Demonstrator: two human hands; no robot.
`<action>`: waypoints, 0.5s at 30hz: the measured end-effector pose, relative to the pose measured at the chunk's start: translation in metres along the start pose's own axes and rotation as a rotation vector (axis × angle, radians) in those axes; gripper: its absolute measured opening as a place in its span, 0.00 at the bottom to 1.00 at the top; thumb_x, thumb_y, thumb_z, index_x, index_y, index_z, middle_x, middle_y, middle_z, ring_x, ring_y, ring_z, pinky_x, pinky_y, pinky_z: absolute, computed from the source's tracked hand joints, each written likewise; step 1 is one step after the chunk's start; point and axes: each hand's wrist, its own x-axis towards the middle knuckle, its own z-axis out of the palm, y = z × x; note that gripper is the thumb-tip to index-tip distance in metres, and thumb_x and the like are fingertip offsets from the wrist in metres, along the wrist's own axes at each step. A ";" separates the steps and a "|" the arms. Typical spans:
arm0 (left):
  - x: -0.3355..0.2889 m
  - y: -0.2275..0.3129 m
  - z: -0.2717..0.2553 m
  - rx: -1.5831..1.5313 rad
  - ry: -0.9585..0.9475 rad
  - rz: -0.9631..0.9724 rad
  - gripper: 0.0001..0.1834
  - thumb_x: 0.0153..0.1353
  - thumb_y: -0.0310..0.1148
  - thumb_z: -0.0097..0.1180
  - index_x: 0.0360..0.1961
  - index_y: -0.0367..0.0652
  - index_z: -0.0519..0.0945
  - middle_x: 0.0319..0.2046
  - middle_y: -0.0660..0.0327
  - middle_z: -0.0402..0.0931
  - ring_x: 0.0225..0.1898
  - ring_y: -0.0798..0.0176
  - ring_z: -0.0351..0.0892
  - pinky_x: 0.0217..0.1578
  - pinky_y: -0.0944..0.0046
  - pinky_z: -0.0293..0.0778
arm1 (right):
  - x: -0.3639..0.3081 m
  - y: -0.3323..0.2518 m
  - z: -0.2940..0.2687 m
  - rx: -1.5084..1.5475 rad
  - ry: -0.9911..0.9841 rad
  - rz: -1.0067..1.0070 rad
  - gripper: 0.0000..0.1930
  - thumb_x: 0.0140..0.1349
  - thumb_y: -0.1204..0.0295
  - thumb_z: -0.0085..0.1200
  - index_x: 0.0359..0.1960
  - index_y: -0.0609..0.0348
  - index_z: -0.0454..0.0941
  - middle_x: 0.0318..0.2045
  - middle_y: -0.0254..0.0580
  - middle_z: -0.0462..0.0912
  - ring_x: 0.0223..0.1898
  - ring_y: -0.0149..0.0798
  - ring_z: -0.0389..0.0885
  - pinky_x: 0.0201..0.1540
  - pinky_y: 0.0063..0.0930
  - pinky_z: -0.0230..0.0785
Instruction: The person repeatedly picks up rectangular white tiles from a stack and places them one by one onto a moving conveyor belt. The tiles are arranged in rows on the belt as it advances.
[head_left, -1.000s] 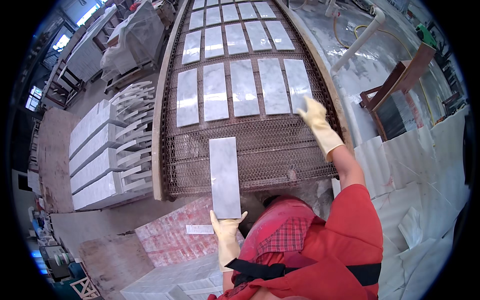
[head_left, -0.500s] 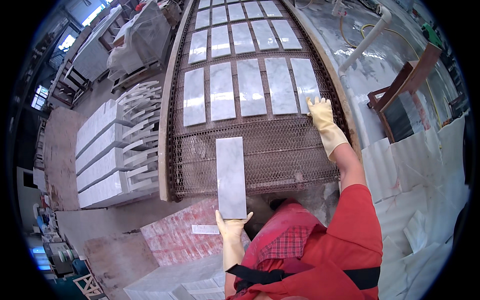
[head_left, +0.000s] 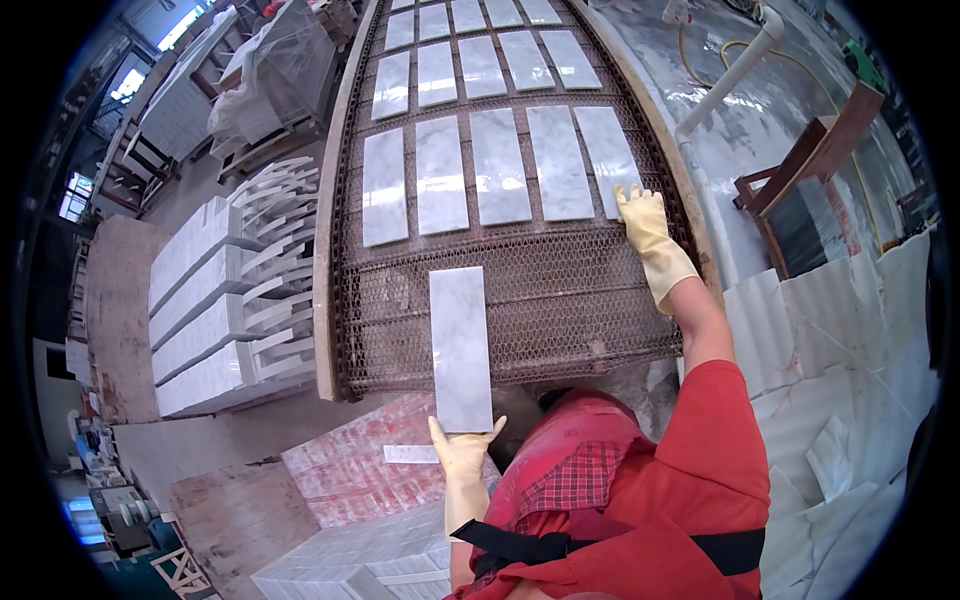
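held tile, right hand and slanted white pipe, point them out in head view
Held tile (head_left: 461,350): head view, middle of its upper face.
Right hand (head_left: 645,217): head view, its gloved back.
Slanted white pipe (head_left: 728,84): head view, midway along it.

1. The held tile, stretching ahead of the left hand's fingers, looked like smooth, grey-veined stone with a soft sheen.
2. The far-right tile, just ahead of the right hand's fingers, was glossy stone, bright with reflections.
3. Both gloves seemed matt, pliable rubber.
4. The mesh belt, between the two hands' fingers, was rough, brownish metal wire.
5. The pipe, beyond the right fingers, appeared smooth plastic.
6. The apron patch, right of the left fingers, was dull checked cloth.
7. The board, left of those fingers, looked like rough, matt wood.
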 end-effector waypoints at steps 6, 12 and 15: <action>-0.002 0.002 0.009 -0.060 0.043 -0.019 0.39 0.73 0.69 0.30 0.76 0.61 0.64 0.77 0.63 0.60 0.77 0.45 0.57 0.66 0.13 0.47 | -0.011 -0.034 -0.067 0.051 -0.166 -0.063 0.18 0.68 0.72 0.53 0.59 0.56 0.77 0.41 0.49 0.85 0.43 0.47 0.84 0.47 0.45 0.74; 0.008 0.007 0.002 -0.088 0.046 -0.039 0.37 0.73 0.66 0.30 0.75 0.60 0.66 0.75 0.61 0.63 0.75 0.44 0.60 0.65 0.14 0.50 | -0.052 -0.090 -0.113 0.229 -0.170 -0.194 0.21 0.73 0.59 0.55 0.61 0.56 0.74 0.45 0.47 0.85 0.44 0.42 0.85 0.50 0.42 0.77; 0.008 0.005 -0.006 -0.049 0.045 -0.004 0.35 0.75 0.61 0.33 0.75 0.55 0.65 0.75 0.57 0.63 0.74 0.39 0.61 0.64 0.14 0.53 | -0.037 -0.073 -0.102 0.234 -0.220 -0.004 0.26 0.70 0.56 0.59 0.64 0.54 0.71 0.46 0.46 0.84 0.47 0.46 0.85 0.50 0.43 0.77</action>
